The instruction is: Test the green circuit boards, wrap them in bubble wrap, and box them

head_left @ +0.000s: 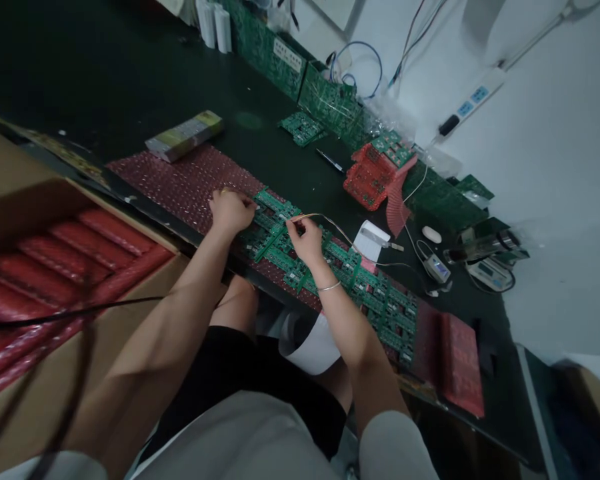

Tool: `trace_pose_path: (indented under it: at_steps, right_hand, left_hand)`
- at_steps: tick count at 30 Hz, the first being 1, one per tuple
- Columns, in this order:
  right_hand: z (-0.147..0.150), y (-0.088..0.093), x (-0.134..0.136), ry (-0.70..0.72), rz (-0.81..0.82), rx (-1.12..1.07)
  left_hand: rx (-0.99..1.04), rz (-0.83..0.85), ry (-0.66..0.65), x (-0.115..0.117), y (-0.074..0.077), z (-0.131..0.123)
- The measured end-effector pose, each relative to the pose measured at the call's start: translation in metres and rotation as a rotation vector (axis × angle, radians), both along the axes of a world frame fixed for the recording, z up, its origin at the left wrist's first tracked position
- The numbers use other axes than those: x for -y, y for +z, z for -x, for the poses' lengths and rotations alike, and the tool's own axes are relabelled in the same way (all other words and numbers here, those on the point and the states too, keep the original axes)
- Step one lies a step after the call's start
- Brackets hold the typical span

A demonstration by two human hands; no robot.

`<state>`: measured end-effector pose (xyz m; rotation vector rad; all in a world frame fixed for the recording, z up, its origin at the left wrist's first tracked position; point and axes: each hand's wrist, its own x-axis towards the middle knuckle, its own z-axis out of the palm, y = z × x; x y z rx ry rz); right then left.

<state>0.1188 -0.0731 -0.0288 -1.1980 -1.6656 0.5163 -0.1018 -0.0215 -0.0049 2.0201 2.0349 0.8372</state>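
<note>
Green circuit boards (347, 263) lie in a long row on pink bubble wrap (180, 180) along the front of the dark bench. My left hand (231, 212) is at the row's left end, over the wrap. Its fingers are pinched together by the end board, and whatever is between them is too small to name. My right hand (306, 241) hovers over the boards a short way to the right. Between its thumb and fingers it pinches the end of a thin cable (325, 217). The cable trails right across the bench past a white slip of paper (371, 241).
A taped grey-yellow block (185, 135) rests on the wrap's far left. Toward the back are a loose board (301, 127), a pen (330, 161) and red-wrapped boards (370, 177). A small device with a lit display (437, 269) sits right. A carton (145, 280) of red-wrapped packs stands left.
</note>
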Motion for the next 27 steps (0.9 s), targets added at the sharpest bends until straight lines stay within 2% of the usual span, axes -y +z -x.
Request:
trace_pose_path:
  at_steps: [3, 8, 12, 17, 22, 25, 27]
  right_hand:
    - [0.0, 0.0, 0.0, 0.001, -0.006, -0.004]
    - [0.001, 0.0, 0.001, -0.015, -0.003, 0.017]
    - [0.001, 0.001, 0.002, -0.014, 0.009, 0.03]
    - [0.003, 0.007, 0.003, -0.031, 0.061, 0.054]
    - [0.006, 0.018, 0.011, -0.061, 0.109, 0.054]
    - [-0.005, 0.035, 0.006, -0.053, 0.174, 0.085]
    - [-0.016, 0.057, -0.006, -0.088, 0.206, 0.185]
  left_hand:
    - [0.035, 0.038, 0.105, 0.005, 0.007, -0.011]
    - [-0.042, 0.123, 0.119, 0.018, 0.03, -0.025]
    - [-0.139, 0.186, 0.075, 0.033, 0.043, -0.023]
    - [-0.334, 0.137, -0.156, 0.054, 0.041, -0.018]
    - [-0.381, 0.156, -0.218, 0.055, 0.041, -0.013]
    - [-0.281, 0.147, -0.277, 0.054, 0.041, 0.005]
    - [-0.233, 0.108, -0.272, 0.059, 0.041, 0.017]
